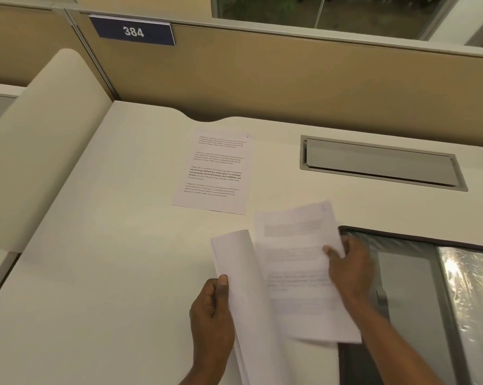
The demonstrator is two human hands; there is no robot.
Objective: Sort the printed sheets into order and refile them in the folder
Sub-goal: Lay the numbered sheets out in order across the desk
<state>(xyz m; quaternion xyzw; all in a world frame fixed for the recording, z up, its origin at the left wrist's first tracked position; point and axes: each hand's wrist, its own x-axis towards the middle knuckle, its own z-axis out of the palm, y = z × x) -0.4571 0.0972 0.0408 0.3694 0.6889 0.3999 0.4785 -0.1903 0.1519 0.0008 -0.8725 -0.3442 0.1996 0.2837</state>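
On desk: one sheet laid out. Stack is gripped by left hand, page seemingly pinched by right hand; filing outstanding.

Work surface: a cream-white desk, matte, under even, warm light with only soft shadow. Its far edge has a shallow curved cutout and meets a tan partition capped by a pale rail. A dark blue number plate reading 384 is fixed at the partition's top left. A grey cable flap sits in its frame, recessed in the desk at far right. A rounded cream side divider stands along the left. Beyond the partition, a glazed window shows dark foliage.
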